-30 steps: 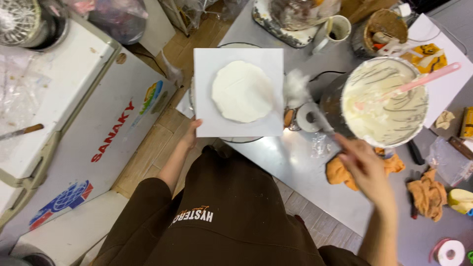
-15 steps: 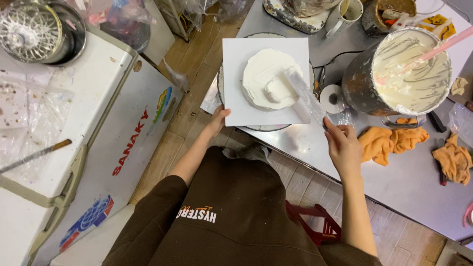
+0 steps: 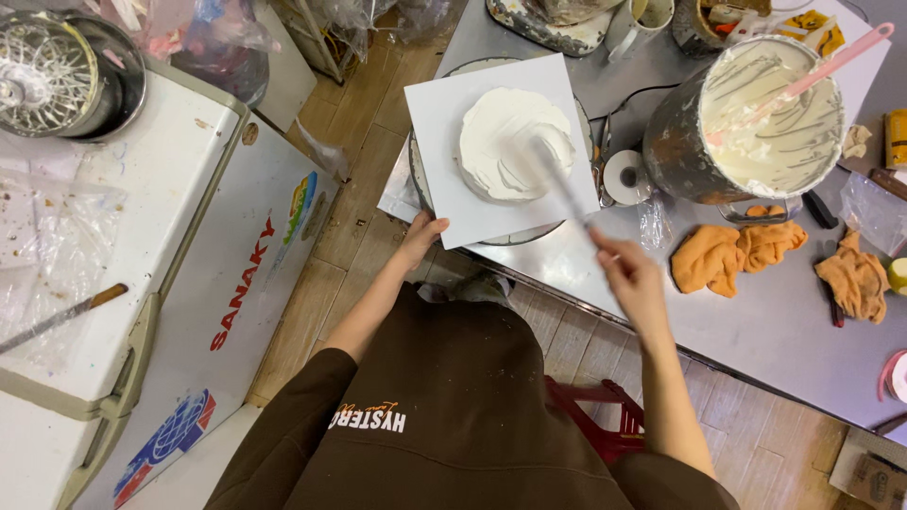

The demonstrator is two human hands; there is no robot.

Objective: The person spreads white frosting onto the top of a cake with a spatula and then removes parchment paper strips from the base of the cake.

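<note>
A wooden plank floor runs between a white chest freezer (image 3: 142,283) on one side and a grey metal desk (image 3: 784,321) on the other, seen from above. On the desk sits a white square board (image 3: 444,179), carrying a round white frosted cake (image 3: 501,142) and resting on a round turntable (image 3: 529,236) whose rim shows under its near edge. The left hand (image 3: 422,236) rests at the near corner of the board, fingers curled against its edge, touching it. The right hand (image 3: 628,274), just beside the board's near right corner, is closed around the handle of a palette knife (image 3: 557,179). The knife is blurred; its long axis runs diagonally from the hand up and away over the cake, the blade tip pointing toward the cake's top surface near its right side. Right of the cake stands a large metal bucket of white cream (image 3: 765,118) with a pink spatula (image 3: 822,66) leaning in it, the handle pointing up to the right. Between the board and the bucket lies a roll of white tape (image 3: 625,177). Two crumpled orange cloths (image 3: 732,255) lie on the desk nearer than the bucket. Far left of the cake, on the freezer, a metal mixing bowl holds a wire whisk (image 3: 42,76), and a knife with a wooden handle (image 3: 61,316) lies on clear plastic.
</note>
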